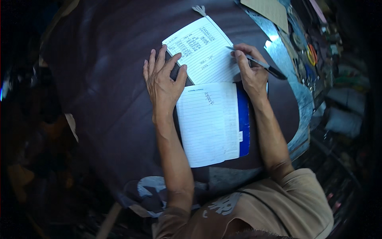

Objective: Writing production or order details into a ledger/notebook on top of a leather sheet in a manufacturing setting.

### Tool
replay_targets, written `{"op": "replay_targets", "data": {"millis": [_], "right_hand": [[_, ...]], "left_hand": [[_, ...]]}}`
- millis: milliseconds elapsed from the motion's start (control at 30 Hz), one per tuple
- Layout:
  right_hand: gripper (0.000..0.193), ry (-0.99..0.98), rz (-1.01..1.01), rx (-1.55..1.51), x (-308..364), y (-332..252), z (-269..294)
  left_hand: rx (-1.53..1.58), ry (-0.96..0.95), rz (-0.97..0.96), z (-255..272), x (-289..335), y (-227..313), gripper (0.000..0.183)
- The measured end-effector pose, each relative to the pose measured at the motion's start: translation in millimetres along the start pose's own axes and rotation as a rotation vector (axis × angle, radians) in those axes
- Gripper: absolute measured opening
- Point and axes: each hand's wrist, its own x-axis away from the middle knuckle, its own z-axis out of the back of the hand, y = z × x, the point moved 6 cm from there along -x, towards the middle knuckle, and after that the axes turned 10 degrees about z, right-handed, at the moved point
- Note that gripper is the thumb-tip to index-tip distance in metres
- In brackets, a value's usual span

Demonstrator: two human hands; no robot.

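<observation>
From where I stand, the table (300, 95) shows its pale blue marbled top along the right side; over most of it spreads a dark brown, leather-like sheet (107, 87); on that sheet, nearest the person, lies an open lined notebook (207, 131), its blue cover (244, 127) showing along the right; beyond it sits a smaller notebook (205, 51), turned askew, with handwriting over much of its far half; the two meet at their near edges, though I can't tell whether one overlaps the other; the left hand (161, 79) rests at the smaller notebook's left edge, its grip loose, fingers spread and holding nothing; the right hand (252, 71) is at the opposite edge, its grip closed around a dark pen (259, 62); the pen's long axis slants from its point, at the upper left, down to its butt at the lower right; so the page lies leftward of that grip, and the right hand is the nearer to the point, which is by the page's right edge; whether it touches paper I can't tell; smallest, a pale frayed tuft (199, 10) lies just beyond the page's far corner.
</observation>
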Motion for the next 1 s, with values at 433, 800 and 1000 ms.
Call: {"op": "replay_targets", "data": {"millis": [433,800,1000], "right_hand": [[0.029,0.089,-0.176,0.005,-3.3,14.3,13.9],[0.022,0.126,-0.082,-0.025,-3.9,18.5,20.4],[0.021,0.14,-0.127,-0.003,0.1,9.6,15.8]], "left_hand": [[-0.007,0.088,-0.079,3.1,-3.2,-6.3,0.033],[-0.012,0.062,-0.062,-0.1,3.3,4.7,0.035],[-0.02,0.026,-0.018,1.8,6.2,0.0,0.036]]}}
